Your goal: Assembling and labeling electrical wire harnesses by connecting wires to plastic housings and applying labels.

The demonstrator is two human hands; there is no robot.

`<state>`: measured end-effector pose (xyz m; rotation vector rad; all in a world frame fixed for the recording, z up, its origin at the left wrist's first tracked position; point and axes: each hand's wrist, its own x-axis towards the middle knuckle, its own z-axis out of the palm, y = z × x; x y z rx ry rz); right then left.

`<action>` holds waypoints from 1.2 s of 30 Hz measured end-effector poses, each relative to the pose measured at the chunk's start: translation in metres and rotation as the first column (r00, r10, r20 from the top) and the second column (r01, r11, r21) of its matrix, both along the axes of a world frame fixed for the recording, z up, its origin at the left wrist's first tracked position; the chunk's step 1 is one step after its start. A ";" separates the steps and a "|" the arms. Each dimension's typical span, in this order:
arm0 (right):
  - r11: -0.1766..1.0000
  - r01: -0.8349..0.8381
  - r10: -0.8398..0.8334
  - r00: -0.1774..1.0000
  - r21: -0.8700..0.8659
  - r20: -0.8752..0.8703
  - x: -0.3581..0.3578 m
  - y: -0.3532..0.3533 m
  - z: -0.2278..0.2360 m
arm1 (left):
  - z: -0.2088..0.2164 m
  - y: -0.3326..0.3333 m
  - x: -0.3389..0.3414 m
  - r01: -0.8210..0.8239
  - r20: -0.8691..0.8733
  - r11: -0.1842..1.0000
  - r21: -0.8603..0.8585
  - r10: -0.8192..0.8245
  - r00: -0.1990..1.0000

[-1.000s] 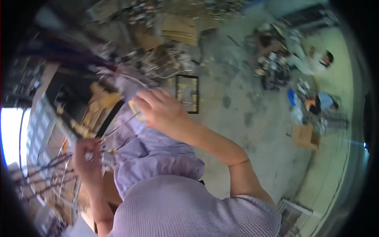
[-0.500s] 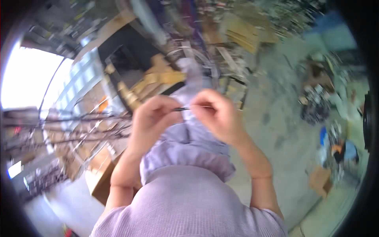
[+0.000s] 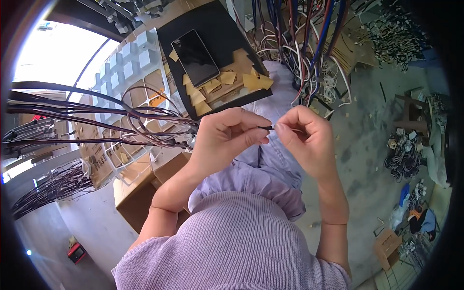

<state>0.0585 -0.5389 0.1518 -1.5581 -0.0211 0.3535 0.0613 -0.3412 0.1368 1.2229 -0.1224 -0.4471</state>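
Observation:
My left hand [image 3: 217, 142] is closed in a pinch on a thin black wire [image 3: 264, 128], whose dark end pokes out past the fingertips. Close beside it, my right hand [image 3: 311, 145] also pinches, with a thin dark strand running between the two sets of fingertips. Whether this is one wire or two pieces meeting cannot be told, as the fingers cover most of it. Both hands are held up in front of my lap, over lilac trousers [image 3: 241, 179].
A dark phone [image 3: 195, 58] and yellow paper scraps [image 3: 256, 81] lie on a black board [image 3: 212, 21]. Dark wire bundles [image 3: 92, 113] stretch in from the left over a white plastic grid [image 3: 121, 67]. More wires [image 3: 316, 48] hang ahead. An open cardboard box [image 3: 137, 186] stands at left.
The view has swung and turned from blurred to sharp, and both hands now appear farther right in it. The pinch of each hand and the dark strand between them look the same.

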 end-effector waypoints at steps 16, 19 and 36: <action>0.960 -0.051 0.137 0.943 -0.275 0.304 -0.001 0.010 0.017 | -0.016 -0.007 -0.002 0.160 -0.186 0.422 -0.892 -0.667 0.721; 0.948 -0.016 0.131 0.930 -0.319 0.343 -0.005 0.015 0.018 | -0.023 -0.005 -0.004 0.186 -0.157 0.404 -0.896 -0.678 0.718; 0.880 -0.078 0.208 0.950 -0.468 0.233 0.002 0.011 0.042 | -0.013 0.000 0.000 0.405 -0.163 0.635 -0.658 -0.645 0.747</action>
